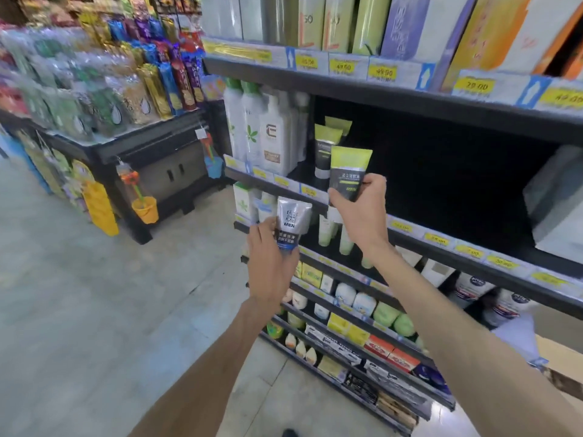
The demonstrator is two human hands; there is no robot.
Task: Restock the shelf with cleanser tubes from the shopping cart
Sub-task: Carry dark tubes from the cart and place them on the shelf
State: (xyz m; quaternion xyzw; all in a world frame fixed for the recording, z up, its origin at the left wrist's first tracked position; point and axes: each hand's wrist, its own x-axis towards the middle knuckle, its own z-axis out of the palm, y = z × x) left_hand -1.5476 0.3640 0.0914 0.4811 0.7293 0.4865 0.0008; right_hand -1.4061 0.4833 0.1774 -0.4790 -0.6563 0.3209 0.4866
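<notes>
My right hand (362, 212) grips a black cleanser tube with a lime-green top (348, 171), holding it upright at the front edge of the dark shelf (441, 238). Just behind it, two matching green-and-black tubes (325, 149) stand on that shelf. My left hand (268, 263) holds a silver and dark-blue tube marked MEN (290, 225), lower and to the left, in front of the shelf below. The shopping cart is not in view.
White pump bottles (271, 137) fill the shelf's left end. A grey box (555, 197) sits at its right; the dark stretch between is bare. Lower shelves (362, 326) hold soaps and jars. A snack display stand (126, 146) stands across the tiled aisle at left.
</notes>
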